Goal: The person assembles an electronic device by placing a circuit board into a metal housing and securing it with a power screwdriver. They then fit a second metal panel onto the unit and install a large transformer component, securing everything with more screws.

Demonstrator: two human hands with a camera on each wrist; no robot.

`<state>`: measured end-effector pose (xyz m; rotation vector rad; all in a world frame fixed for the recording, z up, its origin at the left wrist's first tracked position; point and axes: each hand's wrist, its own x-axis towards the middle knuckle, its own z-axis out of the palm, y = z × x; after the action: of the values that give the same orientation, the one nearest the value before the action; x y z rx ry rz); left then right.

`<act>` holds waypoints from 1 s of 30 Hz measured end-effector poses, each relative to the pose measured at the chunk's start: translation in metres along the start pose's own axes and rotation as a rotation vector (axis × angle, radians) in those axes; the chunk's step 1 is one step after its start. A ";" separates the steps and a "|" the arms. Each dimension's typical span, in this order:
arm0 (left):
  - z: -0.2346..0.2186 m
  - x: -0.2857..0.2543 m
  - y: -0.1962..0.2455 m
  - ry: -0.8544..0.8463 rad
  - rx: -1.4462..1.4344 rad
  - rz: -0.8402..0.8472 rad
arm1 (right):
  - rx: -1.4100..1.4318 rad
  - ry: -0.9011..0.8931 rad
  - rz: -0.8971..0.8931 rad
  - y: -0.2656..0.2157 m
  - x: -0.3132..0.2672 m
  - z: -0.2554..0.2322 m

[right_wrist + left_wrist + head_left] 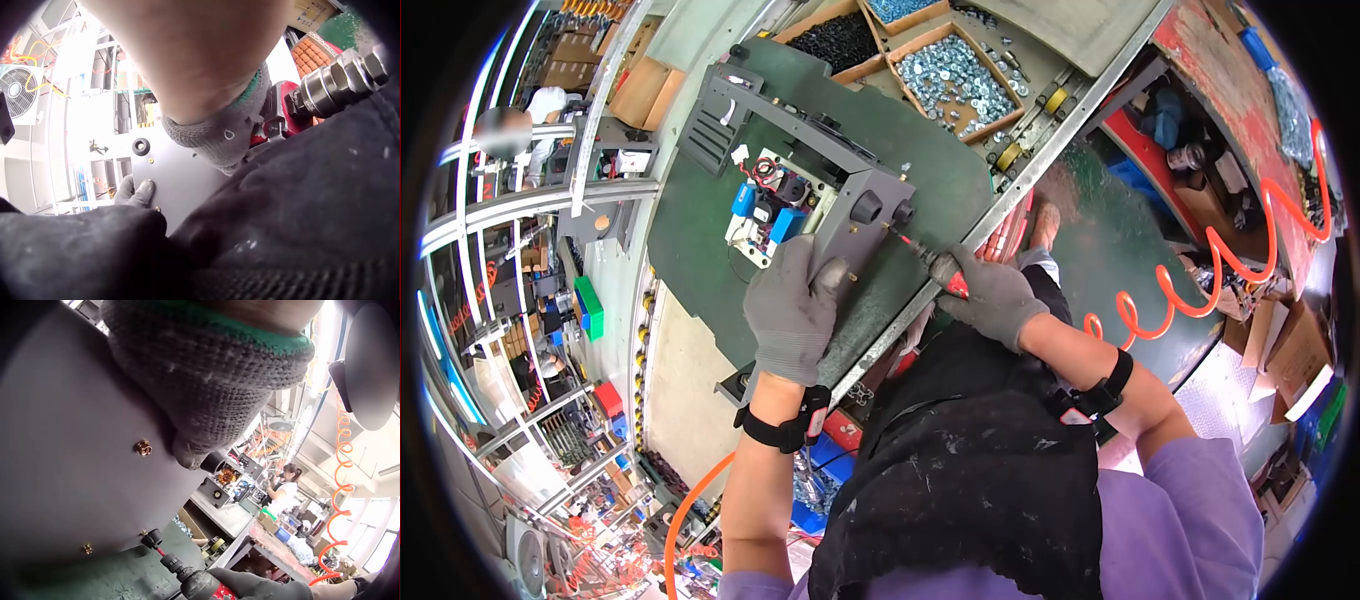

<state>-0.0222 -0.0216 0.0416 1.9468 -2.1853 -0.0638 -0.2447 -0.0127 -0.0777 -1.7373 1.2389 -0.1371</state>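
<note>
A dark grey metal case point(845, 222) lies on the green mat, its circuit parts point(772, 205) with blue blocks exposed. My gloved left hand point(793, 305) holds the near end panel by its edge, thumb on the outer face and fingers on the inner side. Brass studs point(144, 448) stick out of that panel, and a black round foot point(867, 208) sits on it. In my gloved right hand point(998, 298) I grip a red power screwdriver point(947, 273). Its thin bit points at a second black foot point(152, 539) by the panel's corner, with the tip right at it.
Cardboard trays of silvery fasteners point(955, 80) and black screws point(840, 42) stand behind the case. The bench's metal edge point(1090, 105) runs along the right. An orange coiled hose point(1215, 265) hangs near a red-framed shelf. Another person point(286, 490) is farther off.
</note>
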 end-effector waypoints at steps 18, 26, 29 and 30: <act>-0.020 -0.065 -0.033 0.003 -0.215 -0.438 | -0.124 0.394 0.441 0.183 -0.017 -0.225; -0.025 -0.025 0.000 0.030 -0.092 -0.444 | -0.340 0.619 0.694 0.295 0.016 -0.410; -0.028 -0.022 0.003 0.000 0.072 -0.453 | -0.625 0.481 0.752 0.387 0.038 -0.452; -0.032 -0.017 0.009 -0.095 0.021 -0.582 | -0.665 0.431 0.704 0.423 0.045 -0.464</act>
<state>-0.0236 -0.0002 0.0721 2.5683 -1.5960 -0.2269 -0.7701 -0.3483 -0.1637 -1.7254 2.3432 0.3762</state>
